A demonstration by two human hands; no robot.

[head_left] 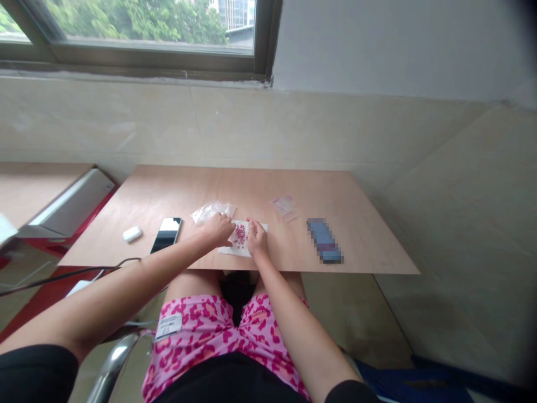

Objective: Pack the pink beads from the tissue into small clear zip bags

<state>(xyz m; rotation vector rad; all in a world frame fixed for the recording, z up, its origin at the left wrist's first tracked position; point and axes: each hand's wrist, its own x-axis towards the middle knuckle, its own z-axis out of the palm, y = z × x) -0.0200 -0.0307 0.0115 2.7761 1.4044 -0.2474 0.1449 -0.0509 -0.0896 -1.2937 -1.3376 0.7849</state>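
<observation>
A white sheet of paper (239, 250) lies near the front edge of the table, with many small pinkish-red pieces (240, 235) loosely grouped on it. From the left, my left hand (218, 229) reaches over the sheet's left side, fingers curled down beside the pieces; whether a piece is between them is too small to see. My right hand (257, 238) rests on its edge on the sheet's right part, fingers extended and slightly cupped beside the pieces. Just beyond my left hand is a crumpled clear plastic bag (213, 210).
A small clear zip bag (285, 207) lies right of the sheet. Left are a phone (166, 234) and a white earbud case (132, 234); right, a blurred-out dark object (325, 240). A dark cable (84, 271) runs past the table's left front edge.
</observation>
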